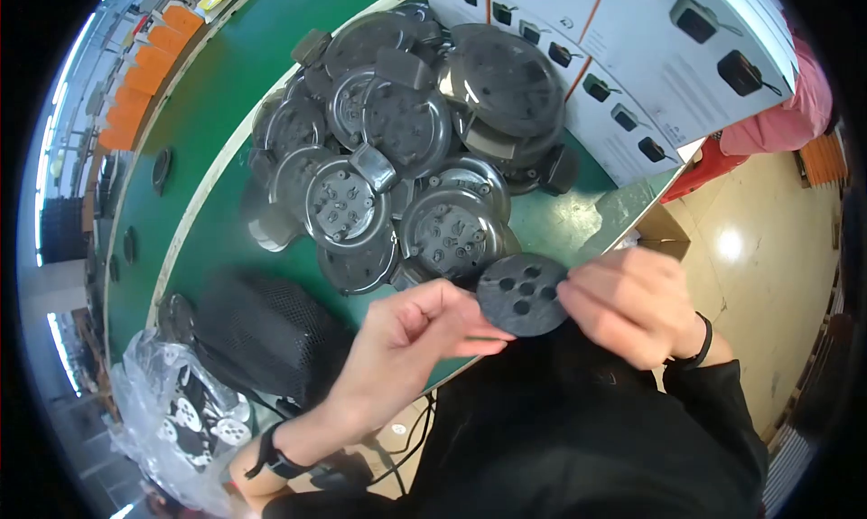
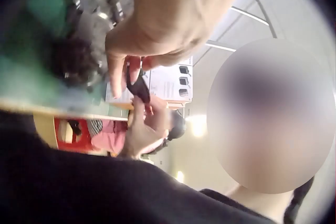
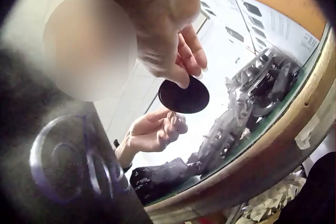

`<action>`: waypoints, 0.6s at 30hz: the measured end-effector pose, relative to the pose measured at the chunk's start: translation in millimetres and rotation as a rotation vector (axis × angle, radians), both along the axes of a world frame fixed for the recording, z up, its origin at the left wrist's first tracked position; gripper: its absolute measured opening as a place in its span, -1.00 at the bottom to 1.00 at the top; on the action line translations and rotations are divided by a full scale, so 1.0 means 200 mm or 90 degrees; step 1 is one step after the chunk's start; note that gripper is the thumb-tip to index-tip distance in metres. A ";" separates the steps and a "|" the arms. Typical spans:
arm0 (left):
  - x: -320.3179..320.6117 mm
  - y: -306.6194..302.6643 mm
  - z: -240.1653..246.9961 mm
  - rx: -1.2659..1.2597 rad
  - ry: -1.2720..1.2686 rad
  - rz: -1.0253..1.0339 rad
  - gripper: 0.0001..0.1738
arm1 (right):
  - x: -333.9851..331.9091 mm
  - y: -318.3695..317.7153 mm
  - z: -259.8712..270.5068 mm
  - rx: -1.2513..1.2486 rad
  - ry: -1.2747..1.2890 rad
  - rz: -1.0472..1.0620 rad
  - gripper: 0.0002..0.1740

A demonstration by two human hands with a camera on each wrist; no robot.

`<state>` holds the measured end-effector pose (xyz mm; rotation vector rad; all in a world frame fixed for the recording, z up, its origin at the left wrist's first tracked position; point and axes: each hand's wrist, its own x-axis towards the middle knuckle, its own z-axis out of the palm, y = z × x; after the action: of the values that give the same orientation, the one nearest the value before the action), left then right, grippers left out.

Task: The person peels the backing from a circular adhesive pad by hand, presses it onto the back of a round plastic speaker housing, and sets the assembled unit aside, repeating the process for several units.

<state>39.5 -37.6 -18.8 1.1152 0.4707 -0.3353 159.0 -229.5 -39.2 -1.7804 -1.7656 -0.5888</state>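
A thin round black disc (image 1: 521,295) with several round holes is held up in front of the body, its face toward the head camera. My right hand (image 1: 629,304) pinches its right edge between thumb and fingers. At the opposite edge is my left hand (image 1: 411,338), its fingertips partly hidden behind the disc in the head view. The left wrist view shows the disc (image 2: 138,86) edge-on, between the fingers of both hands. In the right wrist view, the plain dark side of the disc (image 3: 184,96) hangs from the right fingers, with the left hand (image 3: 156,132) below.
Glossy dark round covers (image 1: 406,126) with tabs lie heaped on the green table (image 1: 217,207). White printed boxes (image 1: 623,58) stand at the back right. A black mesh bag (image 1: 271,329) and a clear plastic bag (image 1: 135,402) of perforated discs are at the left.
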 end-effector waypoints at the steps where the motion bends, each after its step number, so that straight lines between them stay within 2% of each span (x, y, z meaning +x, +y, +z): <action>1: 0.00 0.00 0.01 -0.023 0.019 -0.001 -0.80 | 0.00 -0.01 0.01 -0.020 -0.003 0.003 -0.75; 2: 0.06 0.06 0.04 0.327 -0.099 -0.108 -0.85 | 0.03 -0.04 0.00 0.041 0.047 -0.057 -0.76; 4: 0.13 0.11 0.07 0.852 -0.345 -0.212 -0.67 | 0.07 -0.09 0.02 0.134 0.167 -0.180 -0.73; 5: 0.15 0.10 0.06 0.922 -0.350 -0.246 -0.42 | 0.07 -0.10 0.01 0.165 0.226 -0.193 -0.72; 7: 0.16 0.03 0.03 1.025 -0.282 -0.312 -0.34 | 0.08 -0.12 -0.01 0.228 0.346 -0.215 -0.69; 9: 0.19 -0.03 0.01 1.115 -0.198 -0.409 -0.27 | 0.09 -0.13 -0.03 0.226 0.385 -0.170 -0.70; 12: 0.18 -0.03 0.02 1.139 -0.207 -0.528 -0.29 | 0.10 -0.12 -0.06 0.233 0.428 -0.135 -0.78; 16: 0.18 0.07 0.08 0.996 -0.318 -0.291 -0.48 | 0.11 -0.08 -0.05 0.256 0.527 -0.076 -0.86; 17: 0.19 0.12 0.14 0.895 -0.251 -0.238 -0.52 | 0.11 -0.07 -0.05 0.263 0.567 -0.053 -0.86; 18: 0.18 0.17 0.18 0.870 -0.157 -0.196 -0.56 | 0.10 -0.06 -0.05 0.247 0.607 -0.016 -0.87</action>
<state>75.8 -3.8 16.3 2.5411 0.2661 -0.0966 179.9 -240.8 -49.9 -1.4332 -0.8970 -0.0320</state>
